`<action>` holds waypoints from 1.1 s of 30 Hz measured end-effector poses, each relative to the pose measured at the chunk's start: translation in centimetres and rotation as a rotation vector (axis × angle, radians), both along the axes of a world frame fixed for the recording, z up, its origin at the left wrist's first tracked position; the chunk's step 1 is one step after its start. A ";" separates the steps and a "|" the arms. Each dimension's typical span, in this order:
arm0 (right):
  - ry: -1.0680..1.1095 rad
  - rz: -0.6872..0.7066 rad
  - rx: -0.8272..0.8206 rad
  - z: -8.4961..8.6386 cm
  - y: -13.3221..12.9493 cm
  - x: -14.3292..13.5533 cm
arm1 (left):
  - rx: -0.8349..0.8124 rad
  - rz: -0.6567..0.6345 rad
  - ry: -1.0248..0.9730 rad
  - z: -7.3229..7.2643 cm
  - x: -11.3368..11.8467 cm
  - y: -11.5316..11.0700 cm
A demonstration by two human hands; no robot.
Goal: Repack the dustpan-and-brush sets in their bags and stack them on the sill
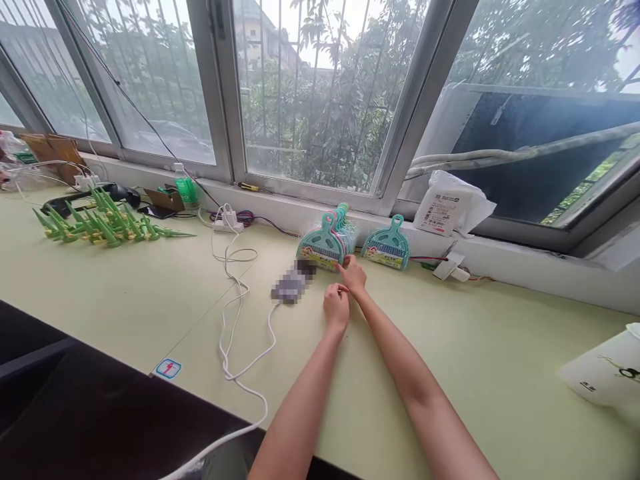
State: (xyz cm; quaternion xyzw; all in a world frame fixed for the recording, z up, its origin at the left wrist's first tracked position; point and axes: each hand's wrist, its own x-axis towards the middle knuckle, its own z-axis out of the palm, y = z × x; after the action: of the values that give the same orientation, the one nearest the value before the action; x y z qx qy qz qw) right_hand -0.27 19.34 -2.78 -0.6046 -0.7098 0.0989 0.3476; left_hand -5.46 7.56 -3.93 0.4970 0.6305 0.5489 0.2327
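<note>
A row of small dustpan-and-brush sets (325, 241) in clear wrapping stands upright near the wall, the front one mint green with a yellow label. My right hand (354, 275) is at the lower right corner of the front set, its fingers closed on that edge. Just nearer to me, my left hand (336, 307) is held low over the table, its fingers curled inward; whatever they may hold is hidden. Another mint dustpan set (386, 247) stands apart to the right, leaning toward the wall.
Left of my hands lies a blurred phone-like object (293, 283) with a white cable (273, 333). Green spiky pieces (105, 220), a green bottle (186, 187) and a power strip (229, 225) are farther left. At right are a white package (447, 207) and white container (603, 367).
</note>
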 end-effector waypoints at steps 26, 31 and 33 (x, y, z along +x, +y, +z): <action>0.314 -0.066 -0.188 -0.6 -15.5 19.9 | -0.349 -0.932 -0.740 1.2 1.2 -1.0; 0.056 -0.151 0.135 -0.4 -16.6 19.2 | -0.302 -0.761 -0.672 0.7 1.7 -1.1; -0.022 -0.033 0.262 0.1 -17.6 18.2 | -0.245 -0.731 -0.726 0.9 1.9 -1.0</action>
State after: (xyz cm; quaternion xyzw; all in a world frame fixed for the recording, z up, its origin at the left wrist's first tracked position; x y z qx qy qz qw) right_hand 17.90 1.75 -2.69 -0.5668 -0.7102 -0.0071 0.4174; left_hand -3.55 6.56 -3.08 0.4314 0.3544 0.4911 0.6686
